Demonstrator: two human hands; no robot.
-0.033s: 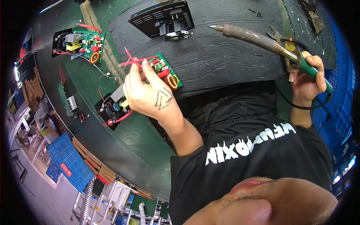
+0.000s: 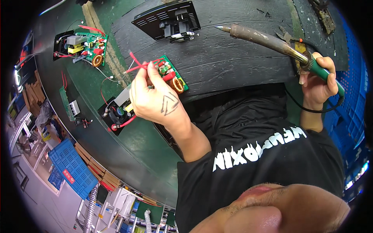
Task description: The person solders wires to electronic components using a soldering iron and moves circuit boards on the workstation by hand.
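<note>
With thumb and fingertips, my left hand (image 2: 157, 99) pinches red wires (image 2: 135, 69) whose two free ends stick out and cross to its left. Those wires come from a green circuit board (image 2: 179, 76) carrying a copper toroid coil and red parts, partly hidden behind the hand. A black fan panel (image 2: 113, 116) with a thick red cable lies at the board's left end. Wrapped round the green handle of a soldering iron (image 2: 268, 40), my right hand (image 2: 320, 83) keeps it over the black mat, its tip pointing left and apart from the wires.
A black vented panel with a socket (image 2: 169, 23) stands on the black mat (image 2: 233, 64). Another circuit board (image 2: 91, 48) lies at the far left; a board on edge (image 2: 68, 103) stands nearer. Pliers (image 2: 286, 35) lie beyond the iron. Blue crates (image 2: 74, 167) flank the bench.
My left hand has shifted very slightly right, and the free ends of the red wires have dipped a little. The soldering iron and right hand stay in place.
</note>
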